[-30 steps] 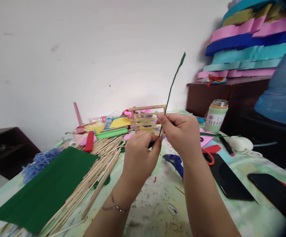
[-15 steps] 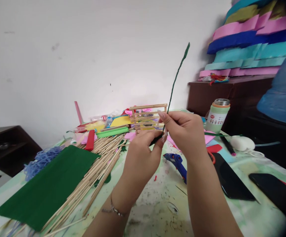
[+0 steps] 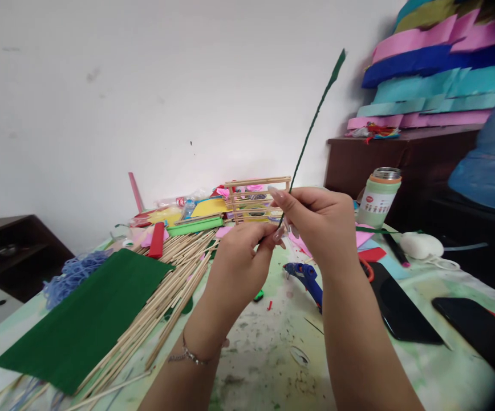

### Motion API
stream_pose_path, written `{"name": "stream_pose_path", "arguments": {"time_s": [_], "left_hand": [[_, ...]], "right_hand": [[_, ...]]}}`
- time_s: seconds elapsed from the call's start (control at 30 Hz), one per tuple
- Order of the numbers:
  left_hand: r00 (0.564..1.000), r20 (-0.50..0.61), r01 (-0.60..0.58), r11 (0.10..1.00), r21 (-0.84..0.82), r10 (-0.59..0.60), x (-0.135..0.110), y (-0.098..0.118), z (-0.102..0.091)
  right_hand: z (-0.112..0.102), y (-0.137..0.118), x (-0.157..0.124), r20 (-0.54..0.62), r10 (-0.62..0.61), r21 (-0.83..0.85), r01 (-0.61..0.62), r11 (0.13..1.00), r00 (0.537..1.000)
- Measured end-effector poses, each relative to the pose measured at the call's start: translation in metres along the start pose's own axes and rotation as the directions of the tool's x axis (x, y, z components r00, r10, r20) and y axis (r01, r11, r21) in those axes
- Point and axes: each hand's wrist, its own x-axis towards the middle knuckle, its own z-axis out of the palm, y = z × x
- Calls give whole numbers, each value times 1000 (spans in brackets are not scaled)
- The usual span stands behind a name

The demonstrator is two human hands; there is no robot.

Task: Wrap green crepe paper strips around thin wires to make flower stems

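A thin, twisted dark green strip slants up to the right, with a flat, wider tip at its top. My left hand pinches its lower end between thumb and fingers. Just above, my right hand has its thumb and fingers closed on the same strip. Both hands are over the middle of the table, in front of a small frame of wooden sticks. Below my right hand lies a blue glue gun. What the left fingers cover at the strip's lower end is hidden.
At left lie a green felt sheet, a heap of wooden sticks and tangled blue yarn. Two black phones, a white mouse-shaped object and an uncapped bottle stand or lie at right.
The strip's upper end has swung up and to the right. A dark piece showing at my left fingers is no longer visible there. Both hands keep nearly the same place.
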Motion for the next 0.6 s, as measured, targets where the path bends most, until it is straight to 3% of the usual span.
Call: {"name": "stream_pose_path", "arguments": {"time_s": [0.1,0.2,0.6], "left_hand": [[994,6,109,991,-79,-109,0,-1,-1],[987,-1,159,985,-62,-160,1,-2,2],[989,-112,-63,965,253,94,-1,3,5]], "right_hand": [[-2,2,2,130,16,158,-36,987,991],[-1,0,2,143,-6,184,-21,983,990],[1,1,2,-30,95,33,-94,995,995]]}}
